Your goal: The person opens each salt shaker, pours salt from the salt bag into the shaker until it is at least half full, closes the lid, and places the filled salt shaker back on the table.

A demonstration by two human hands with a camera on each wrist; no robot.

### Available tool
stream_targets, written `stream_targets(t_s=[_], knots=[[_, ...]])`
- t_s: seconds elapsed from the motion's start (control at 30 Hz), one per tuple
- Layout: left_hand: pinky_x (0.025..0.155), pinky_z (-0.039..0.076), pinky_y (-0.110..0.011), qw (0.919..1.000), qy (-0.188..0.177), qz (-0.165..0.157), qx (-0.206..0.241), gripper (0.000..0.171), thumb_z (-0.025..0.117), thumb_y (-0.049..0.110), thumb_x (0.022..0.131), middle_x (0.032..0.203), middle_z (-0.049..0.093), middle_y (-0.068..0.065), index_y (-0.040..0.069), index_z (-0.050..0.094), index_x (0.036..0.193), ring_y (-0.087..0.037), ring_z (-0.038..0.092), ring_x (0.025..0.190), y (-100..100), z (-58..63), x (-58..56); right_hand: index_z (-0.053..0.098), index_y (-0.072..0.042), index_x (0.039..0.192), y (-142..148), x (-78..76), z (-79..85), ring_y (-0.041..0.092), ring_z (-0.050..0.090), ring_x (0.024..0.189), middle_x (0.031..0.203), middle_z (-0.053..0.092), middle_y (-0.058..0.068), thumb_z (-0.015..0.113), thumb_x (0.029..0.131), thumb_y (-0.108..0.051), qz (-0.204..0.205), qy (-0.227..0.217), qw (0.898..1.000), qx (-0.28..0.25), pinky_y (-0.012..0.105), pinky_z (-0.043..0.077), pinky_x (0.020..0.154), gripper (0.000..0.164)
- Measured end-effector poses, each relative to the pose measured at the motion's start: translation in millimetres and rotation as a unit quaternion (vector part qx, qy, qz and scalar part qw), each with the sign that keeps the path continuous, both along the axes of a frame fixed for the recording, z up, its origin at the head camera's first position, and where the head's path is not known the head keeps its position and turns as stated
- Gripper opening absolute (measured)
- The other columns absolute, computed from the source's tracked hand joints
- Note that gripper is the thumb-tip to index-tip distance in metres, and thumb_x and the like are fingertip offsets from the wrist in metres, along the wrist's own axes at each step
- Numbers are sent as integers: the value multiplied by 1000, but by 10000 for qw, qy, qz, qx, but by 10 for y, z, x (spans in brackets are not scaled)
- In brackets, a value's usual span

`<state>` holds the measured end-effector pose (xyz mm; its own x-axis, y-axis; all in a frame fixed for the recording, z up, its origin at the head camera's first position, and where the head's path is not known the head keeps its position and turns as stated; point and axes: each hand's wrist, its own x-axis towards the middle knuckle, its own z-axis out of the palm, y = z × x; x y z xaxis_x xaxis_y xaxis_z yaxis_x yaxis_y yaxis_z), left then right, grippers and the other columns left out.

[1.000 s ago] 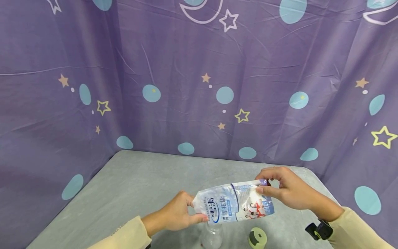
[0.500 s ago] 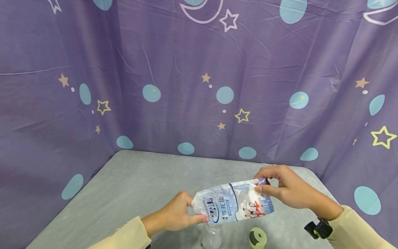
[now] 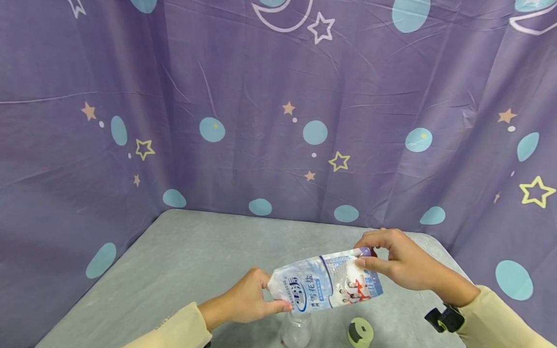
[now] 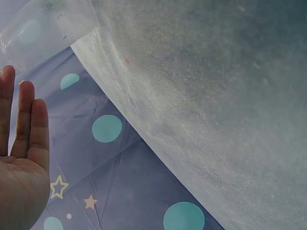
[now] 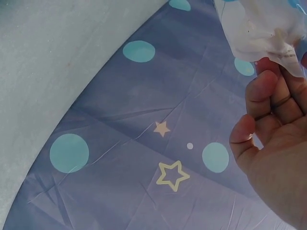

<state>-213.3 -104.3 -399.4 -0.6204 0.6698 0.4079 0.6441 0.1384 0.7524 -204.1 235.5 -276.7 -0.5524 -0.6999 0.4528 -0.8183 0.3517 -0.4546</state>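
A bag of salt (image 3: 322,282), white and blue with printed lettering, is held aslant in the air, its right end higher than its left. My left hand (image 3: 247,298) pinches the lower left end between thumb and forefinger. In the left wrist view the other fingers (image 4: 38,129) extend fairly straight. The upper right end is gripped by my right hand (image 3: 402,261), whose curled fingers (image 5: 263,88) show at the bag's edge in the right wrist view. Under the bag's left end stands a clear bottle (image 3: 297,333); the bag hides its mouth.
A light green lid (image 3: 360,332) with a dark patch lies on the grey table (image 3: 209,251), right of the bottle. A purple curtain (image 3: 261,169) hangs behind the table and along its sides. The table's left edge slants toward the front.
The right hand has risen slightly and shifted a little left, tipping the bag's right end up. The left hand keeps nearly the same place. Bottle and lid have not moved.
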Motion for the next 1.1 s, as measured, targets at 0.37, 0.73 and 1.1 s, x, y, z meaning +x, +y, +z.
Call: stream_targets(t_s=[0.37,0.73,1.1], knots=[[71,58,-26,10000,-80,21,-28,13,83,14,86,93,78,7,9,80,99,-3,72,84,-5,-8,22,73,-24,98,-19,11,16,8,62,78,89,69,-13,73,92,-2,-21,242,9997,55,26,51,66,23],[72,60,-31,9999,-131,-1,0,15,84,13,86,94,78,6,9,80,100,-4,72,85,3,-21,30,73,-25,97,-30,17,33,8,60,78,88,69,-14,73,93,-3,6,295,9995,106,26,50,67,23],[70,60,-30,10000,-81,-8,19,13,84,13,86,92,78,6,9,80,99,-3,72,83,6,-3,40,73,-26,96,-42,17,37,7,61,77,87,68,-15,73,92,-3,-3,356,9993,103,25,50,67,24]])
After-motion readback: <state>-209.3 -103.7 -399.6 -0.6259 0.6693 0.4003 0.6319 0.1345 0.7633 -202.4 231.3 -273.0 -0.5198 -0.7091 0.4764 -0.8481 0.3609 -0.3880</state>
